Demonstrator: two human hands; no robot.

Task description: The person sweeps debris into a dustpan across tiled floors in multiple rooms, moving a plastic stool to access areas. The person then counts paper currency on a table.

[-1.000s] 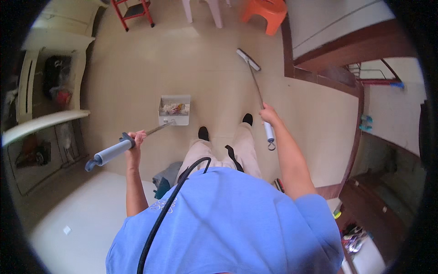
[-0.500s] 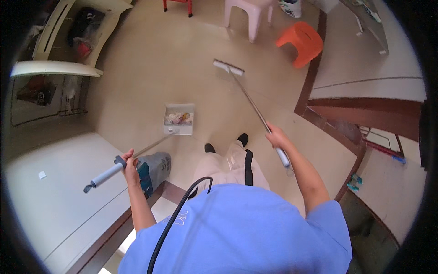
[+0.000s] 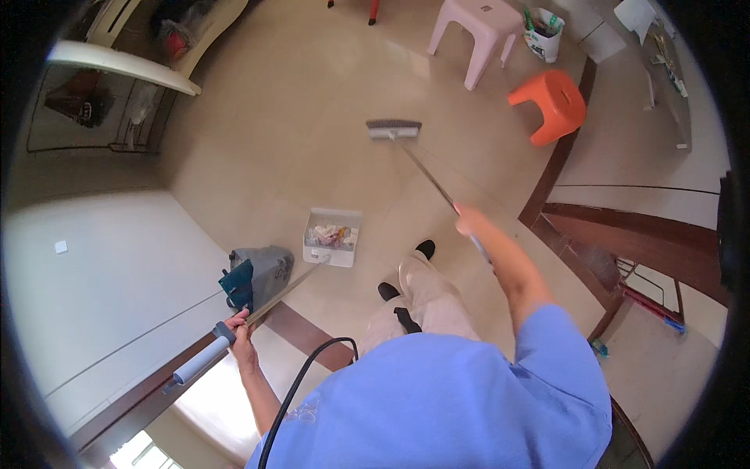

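My left hand (image 3: pixel 241 338) is closed on the long metal pole of the dustpan, below its grey grip (image 3: pixel 199 359). The white dustpan (image 3: pixel 333 252) rests on the floor with crumpled debris (image 3: pixel 330 233) inside. My right hand (image 3: pixel 471 223) grips the broom's pole (image 3: pixel 428 176), which reaches forward to a wide head (image 3: pixel 394 133) with grey bristles on the floor, ahead of the dustpan and to its right. My shoes (image 3: pixel 424 249) are on the floor just right of the dustpan.
A pink stool (image 3: pixel 476 39), an orange stool (image 3: pixel 558 105) and a white bag (image 3: pixel 543 35) stand ahead right. A grey bag (image 3: pixel 272 277) sits by the left wall, beside a doorway. Cream furniture (image 3: pixel 117 66) stands at the upper left; a brown step (image 3: pixel 629 246) runs along the right.
My body and view have turned toward the right. The broom head has come lower in the picture and turned level. The dustpan now sits lower and further right in view.
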